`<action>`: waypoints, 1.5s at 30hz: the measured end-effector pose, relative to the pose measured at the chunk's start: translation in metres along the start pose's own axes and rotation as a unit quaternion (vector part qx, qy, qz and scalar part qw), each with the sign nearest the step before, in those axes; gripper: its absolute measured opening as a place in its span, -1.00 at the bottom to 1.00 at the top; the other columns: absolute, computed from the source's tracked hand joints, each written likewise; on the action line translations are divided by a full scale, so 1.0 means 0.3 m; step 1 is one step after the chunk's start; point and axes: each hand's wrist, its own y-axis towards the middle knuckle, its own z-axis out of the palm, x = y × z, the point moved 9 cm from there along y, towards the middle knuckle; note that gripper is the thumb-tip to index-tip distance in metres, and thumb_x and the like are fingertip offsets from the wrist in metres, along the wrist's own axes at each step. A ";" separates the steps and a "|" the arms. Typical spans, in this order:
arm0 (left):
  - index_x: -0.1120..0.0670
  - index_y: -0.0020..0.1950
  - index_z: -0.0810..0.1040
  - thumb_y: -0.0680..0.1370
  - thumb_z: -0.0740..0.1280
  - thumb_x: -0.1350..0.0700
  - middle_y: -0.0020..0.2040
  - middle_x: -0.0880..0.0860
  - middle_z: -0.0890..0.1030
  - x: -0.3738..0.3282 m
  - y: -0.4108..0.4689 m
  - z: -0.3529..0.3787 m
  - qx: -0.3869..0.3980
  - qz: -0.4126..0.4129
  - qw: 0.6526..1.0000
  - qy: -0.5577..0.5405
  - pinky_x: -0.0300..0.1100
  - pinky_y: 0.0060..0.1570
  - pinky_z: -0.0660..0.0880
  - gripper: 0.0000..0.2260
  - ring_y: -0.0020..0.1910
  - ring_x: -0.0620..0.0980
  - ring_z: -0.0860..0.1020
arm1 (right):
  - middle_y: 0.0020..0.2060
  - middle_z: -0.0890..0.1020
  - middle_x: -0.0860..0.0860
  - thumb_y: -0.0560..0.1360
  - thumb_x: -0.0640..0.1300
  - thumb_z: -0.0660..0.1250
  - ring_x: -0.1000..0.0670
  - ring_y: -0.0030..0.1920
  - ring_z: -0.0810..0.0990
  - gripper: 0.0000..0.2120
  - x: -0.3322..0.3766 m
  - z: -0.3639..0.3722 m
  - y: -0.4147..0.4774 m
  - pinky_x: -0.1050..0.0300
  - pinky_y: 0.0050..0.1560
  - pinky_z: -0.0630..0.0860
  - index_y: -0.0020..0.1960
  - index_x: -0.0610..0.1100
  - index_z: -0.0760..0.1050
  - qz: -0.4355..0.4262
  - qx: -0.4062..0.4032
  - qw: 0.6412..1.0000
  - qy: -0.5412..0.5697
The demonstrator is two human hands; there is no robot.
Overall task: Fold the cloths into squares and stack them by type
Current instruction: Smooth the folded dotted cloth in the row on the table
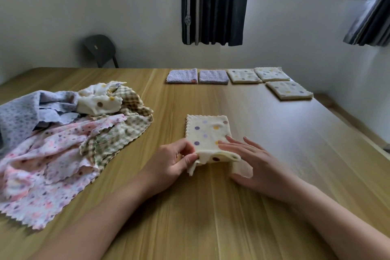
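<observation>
Head view: left hand (pixel 171 160) pinches the cream polka-dot cloth (pixel 207 131) at its near edge, right hand (pixel 252 163) presses it flat-fingered; corners should meet squarely before creasing.

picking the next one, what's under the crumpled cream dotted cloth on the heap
It rests on a checked cloth and a lavender cloth, both poking out beside it. Whatever lies directly beneath the crumpled cream cloth is covered.

Soft, matt dotted cloth (pixel 207 133) w/ pinked edge; smooth, semi-gloss wood-grain table (pixel 274 154).
</observation>
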 end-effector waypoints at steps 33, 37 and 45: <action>0.13 -0.23 0.47 0.62 0.12 0.05 -0.25 0.11 0.55 0.182 0.217 -0.014 -0.010 -0.335 0.935 0.119 -0.12 -0.32 0.54 -0.71 -0.26 0.09 0.57 | -0.17 0.53 -0.04 0.62 -0.04 0.10 0.02 -0.22 0.51 -0.70 -0.268 0.054 0.206 0.15 -0.35 0.45 0.17 -0.21 0.46 0.462 0.002 0.875 0.144; 0.20 0.05 0.53 0.63 0.05 0.06 0.02 0.18 0.58 0.171 0.238 -0.016 -0.016 -0.331 0.915 0.230 -0.12 -0.21 0.39 -0.69 -0.02 0.15 0.56 | -0.20 0.49 -0.03 0.63 -0.04 0.06 0.06 -0.32 0.39 -0.70 -0.301 0.057 0.228 0.18 -0.40 0.30 0.13 -0.20 0.46 0.479 0.031 0.877 0.035; 0.16 0.24 0.49 0.64 0.05 0.17 0.22 0.15 0.52 0.133 0.234 -0.012 -0.019 -0.358 0.872 0.334 -0.12 -0.11 0.32 -0.72 0.18 0.13 0.50 | 0.04 0.51 -0.14 0.61 -0.07 0.12 -0.13 -0.04 0.48 -0.67 -0.299 0.063 0.233 0.09 -0.11 0.37 0.27 -0.22 0.42 0.541 0.085 0.835 -0.045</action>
